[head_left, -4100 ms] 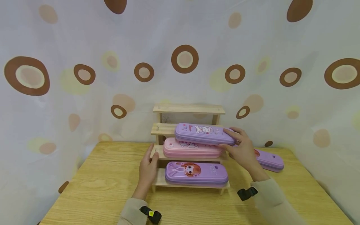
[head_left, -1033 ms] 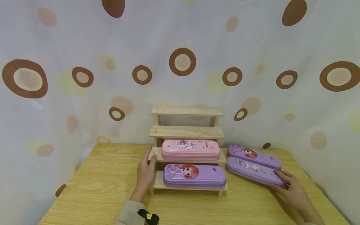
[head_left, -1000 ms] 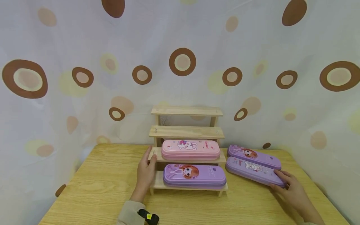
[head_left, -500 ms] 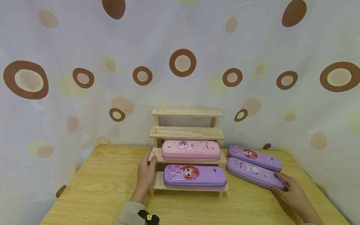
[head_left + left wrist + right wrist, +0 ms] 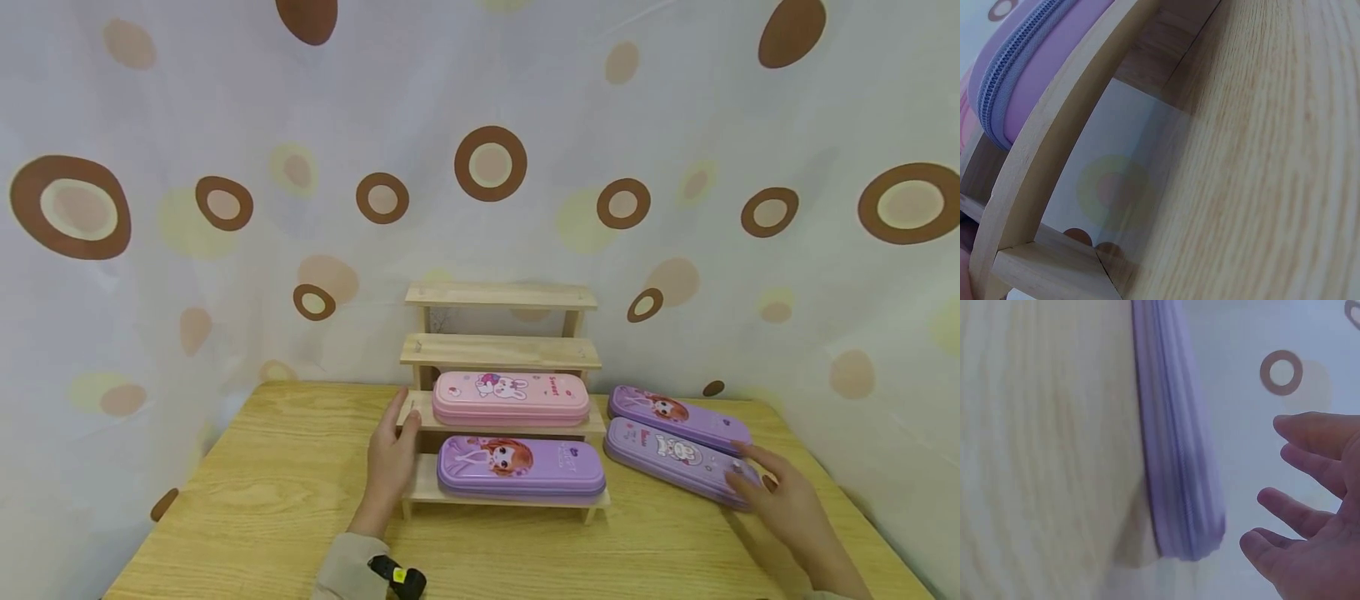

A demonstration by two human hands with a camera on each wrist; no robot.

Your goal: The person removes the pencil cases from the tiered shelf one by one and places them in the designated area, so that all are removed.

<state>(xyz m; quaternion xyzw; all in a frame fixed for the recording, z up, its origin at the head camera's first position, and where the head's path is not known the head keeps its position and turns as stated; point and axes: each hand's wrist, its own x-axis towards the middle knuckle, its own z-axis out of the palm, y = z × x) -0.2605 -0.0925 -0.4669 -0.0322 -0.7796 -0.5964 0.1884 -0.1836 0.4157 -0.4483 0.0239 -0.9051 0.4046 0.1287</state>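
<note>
My right hand [image 5: 787, 500] hovers at the right end of a lilac pencil case [image 5: 671, 454] with a rabbit print, which lies on the table. In the right wrist view its fingers [image 5: 1304, 515] are spread apart beside the lilac case [image 5: 1179, 444], with a gap between. My left hand [image 5: 390, 462] rests against the left end of a stepped wooden rack [image 5: 498, 352], fingers fairly straight. On the rack's lower steps lie a pink rabbit pencil case [image 5: 510, 396] and a purple pencil case [image 5: 521, 462] with a doll print. The left wrist view shows the purple case's zip [image 5: 1019, 59].
Behind the lilac case, close alongside it, lies another purple doll-print pencil case [image 5: 678, 417]. The rack stands on a wood-grain table [image 5: 300, 467]. A spotted cloth backdrop [image 5: 300, 108] hangs behind the table.
The lilac rabbit case has gone from above the rack to the table at the right. My right hand has just let go of it, fingers spreading. The left hand stays at the rack.
</note>
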